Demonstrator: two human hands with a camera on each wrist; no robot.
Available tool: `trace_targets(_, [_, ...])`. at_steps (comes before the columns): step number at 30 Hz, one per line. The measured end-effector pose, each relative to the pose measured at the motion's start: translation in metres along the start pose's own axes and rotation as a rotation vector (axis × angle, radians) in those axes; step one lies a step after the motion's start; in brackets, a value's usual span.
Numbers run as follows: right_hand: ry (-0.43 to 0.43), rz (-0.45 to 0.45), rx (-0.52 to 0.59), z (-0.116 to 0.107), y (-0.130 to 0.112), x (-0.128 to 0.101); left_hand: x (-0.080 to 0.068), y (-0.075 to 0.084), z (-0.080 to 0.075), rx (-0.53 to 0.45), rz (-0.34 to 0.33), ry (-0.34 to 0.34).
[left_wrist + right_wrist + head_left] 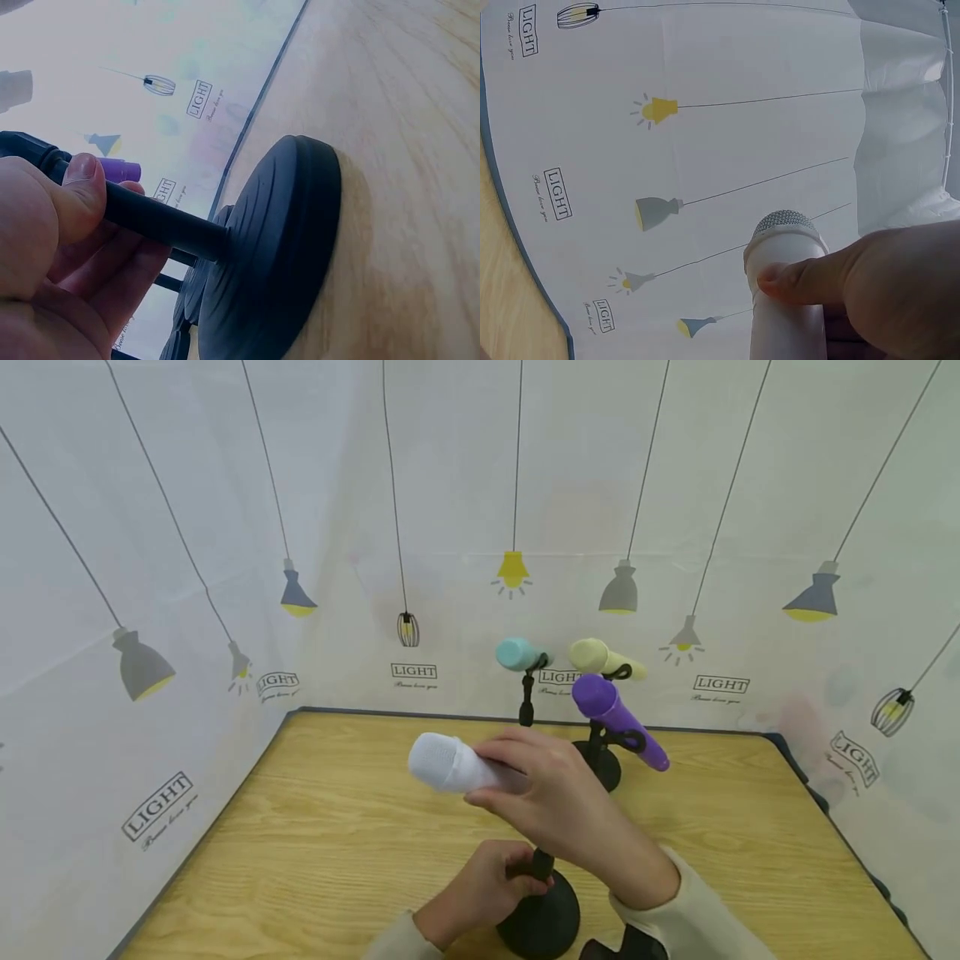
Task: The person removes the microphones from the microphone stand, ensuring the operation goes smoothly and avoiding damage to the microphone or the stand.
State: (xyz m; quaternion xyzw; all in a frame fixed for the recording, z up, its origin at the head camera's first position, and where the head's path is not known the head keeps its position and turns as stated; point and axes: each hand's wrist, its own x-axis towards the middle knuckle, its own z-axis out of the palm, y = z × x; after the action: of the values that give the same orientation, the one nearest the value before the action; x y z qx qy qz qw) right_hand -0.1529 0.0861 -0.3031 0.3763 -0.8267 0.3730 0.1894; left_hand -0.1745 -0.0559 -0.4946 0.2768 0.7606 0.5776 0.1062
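The white plastic microphone (450, 764) sits over its black round-based stand (542, 920), long axis tilted, head pointing up-left. The right hand (558, 802) wraps its body; the left hand (480, 893), lower and nearer the base, grips the stand's pole. Only the right wrist view shows the thumb (810, 277) pressed below the mesh head.

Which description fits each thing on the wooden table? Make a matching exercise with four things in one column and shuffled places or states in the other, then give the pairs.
Things
1. white microphone
2. purple microphone
3. teal microphone
4. nearest black stand

Descriptions
A. gripped at its pole by the left hand
B. held by the right hand
C. on a stand at the back, left of the cream microphone
D. tilted on a stand in front of the cream one

Pairs: 1-B, 2-D, 3-C, 4-A
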Motion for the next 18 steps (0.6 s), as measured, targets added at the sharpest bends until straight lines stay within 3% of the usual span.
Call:
trace_targets(10, [-0.005,0.092,-0.003,0.000,-0.003,0.002,0.001,0.001,-0.001,0.043,-0.006,0.016])
trace_targets(18, [-0.003,0.125,-0.046,-0.002,0.000,-0.010,-0.002,-0.004,0.000,0.014,-0.004,-0.002])
